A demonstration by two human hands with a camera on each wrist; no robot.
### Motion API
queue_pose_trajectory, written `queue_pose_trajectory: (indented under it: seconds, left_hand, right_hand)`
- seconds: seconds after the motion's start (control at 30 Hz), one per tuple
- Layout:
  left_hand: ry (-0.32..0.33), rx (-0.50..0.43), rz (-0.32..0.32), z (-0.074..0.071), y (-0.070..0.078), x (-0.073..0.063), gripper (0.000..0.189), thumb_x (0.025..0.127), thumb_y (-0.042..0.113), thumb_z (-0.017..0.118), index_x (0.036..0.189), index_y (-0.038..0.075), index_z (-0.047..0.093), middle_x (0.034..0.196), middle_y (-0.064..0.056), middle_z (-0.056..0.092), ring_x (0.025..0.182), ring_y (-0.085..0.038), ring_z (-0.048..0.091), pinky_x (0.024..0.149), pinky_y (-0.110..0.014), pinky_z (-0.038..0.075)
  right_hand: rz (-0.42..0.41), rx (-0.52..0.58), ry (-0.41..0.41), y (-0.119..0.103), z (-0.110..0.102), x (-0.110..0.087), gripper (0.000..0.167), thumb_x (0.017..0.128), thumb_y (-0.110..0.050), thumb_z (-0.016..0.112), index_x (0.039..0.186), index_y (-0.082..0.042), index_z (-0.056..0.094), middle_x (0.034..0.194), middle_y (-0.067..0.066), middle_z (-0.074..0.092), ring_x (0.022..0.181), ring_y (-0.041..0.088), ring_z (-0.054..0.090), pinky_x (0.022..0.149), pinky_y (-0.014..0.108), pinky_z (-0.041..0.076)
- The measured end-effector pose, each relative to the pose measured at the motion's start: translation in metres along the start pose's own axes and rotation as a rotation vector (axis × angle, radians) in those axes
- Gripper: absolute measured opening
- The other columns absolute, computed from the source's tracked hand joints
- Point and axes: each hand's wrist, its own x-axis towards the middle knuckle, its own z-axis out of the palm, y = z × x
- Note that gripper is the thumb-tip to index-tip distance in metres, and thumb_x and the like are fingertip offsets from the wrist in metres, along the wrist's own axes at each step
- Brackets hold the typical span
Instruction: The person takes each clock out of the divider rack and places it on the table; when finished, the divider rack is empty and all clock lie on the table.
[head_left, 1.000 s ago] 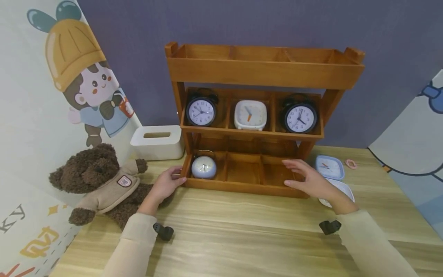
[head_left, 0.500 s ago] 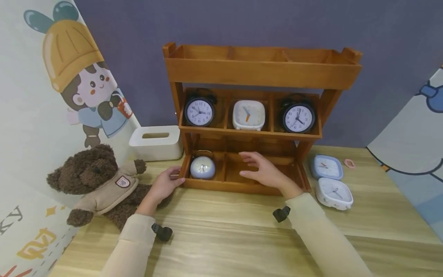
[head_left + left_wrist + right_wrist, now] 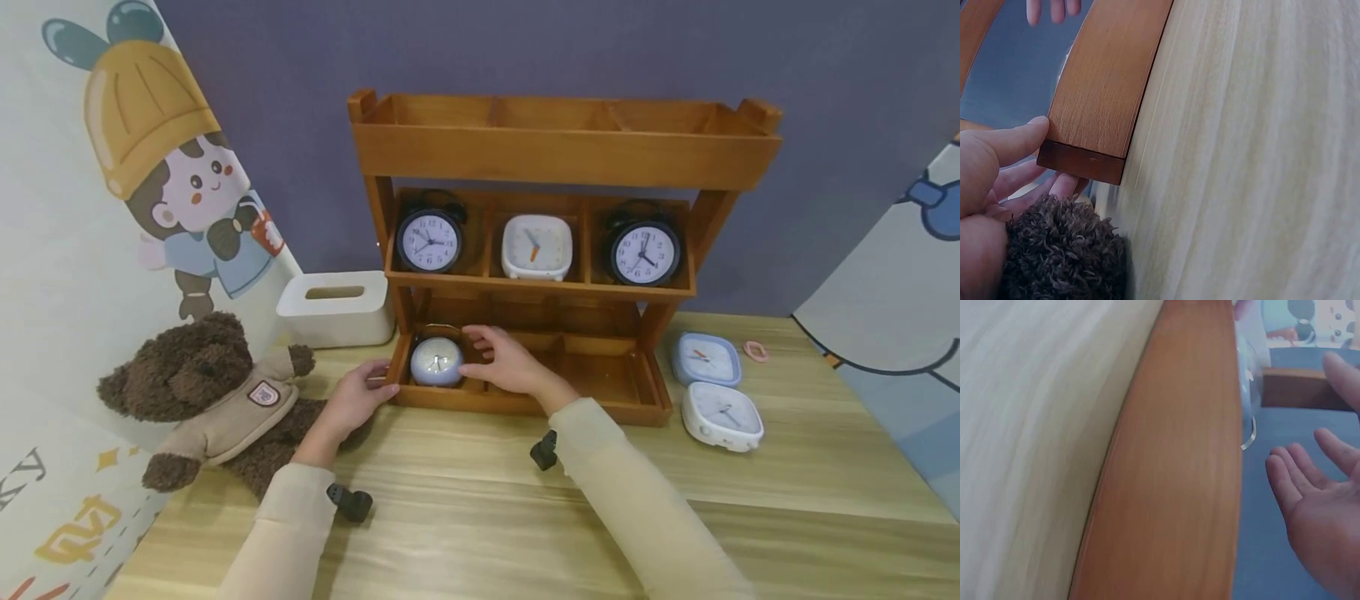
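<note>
Left hand (image 3: 356,402) grips the wooden shelf (image 3: 566,158) at lower left, perhaps steadying it; relaxed right hand (image 3: 513,362) hovers empty beside the shelf's round clock (image 3: 436,363).

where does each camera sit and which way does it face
Head: worn on the head, facing forward and down at the wooden rack; left hand, right hand and sleeves show.
Left wrist: on that wrist, facing the rack's left end and table; left hand at left, right hand's fingers at top.
Right wrist: on that wrist, facing the rack's front board; right hand at right.
Head and left wrist both show the teddy bear.
</note>
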Motion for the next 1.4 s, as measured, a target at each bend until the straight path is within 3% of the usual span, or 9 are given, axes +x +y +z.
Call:
queue_pose_trajectory:
  seconds: [0.2,0.47,0.93,1.4]
  left_hand:
    - [0.0,-0.012,-0.004,0.0,-0.001,-0.001,0.051,0.097,0.01,0.062,0.143,-0.005,0.042,0.136,-0.028,0.048,0.123,-0.041,0.049,0.095,-0.049,0.046]
    - [0.005,-0.019,-0.009,0.001,-0.001,0.0,0.051,0.098,0.01,0.061,0.143,-0.004,0.042,0.137,-0.027,0.048,0.123,-0.041,0.049,0.096,-0.05,0.045]
    - [0.009,-0.001,-0.008,0.002,-0.001,-0.001,0.05,0.098,0.01,0.061,0.143,-0.003,0.043,0.136,-0.026,0.05,0.122,-0.041,0.05,0.095,-0.05,0.046]
    - [0.016,-0.002,0.004,0.002,0.001,-0.002,0.049,0.097,0.008,0.062,0.141,-0.005,0.045,0.134,-0.027,0.051,0.12,-0.042,0.052,0.095,-0.05,0.046]
  right_hand:
    - [0.048,-0.08,-0.016,-0.007,0.021,0.018,0.067,0.087,-0.023,0.076,0.144,-0.005,0.045,0.138,0.016,0.047,0.121,0.03,0.051,0.098,0.036,0.045]
    - [0.064,-0.267,-0.044,-0.014,0.039,0.033,0.072,0.086,-0.031,0.077,0.145,-0.006,0.044,0.143,0.018,0.044,0.129,0.031,0.043,0.106,0.042,0.036]
    - [0.191,-0.234,0.004,-0.015,0.053,0.042,0.077,0.081,-0.031,0.08,0.144,-0.004,0.043,0.144,0.021,0.041,0.13,0.033,0.041,0.105,0.041,0.037]
    - [0.197,-0.215,0.045,-0.017,0.06,0.046,0.084,0.073,-0.029,0.086,0.142,-0.003,0.047,0.139,0.019,0.047,0.126,0.031,0.045,0.104,0.039,0.039]
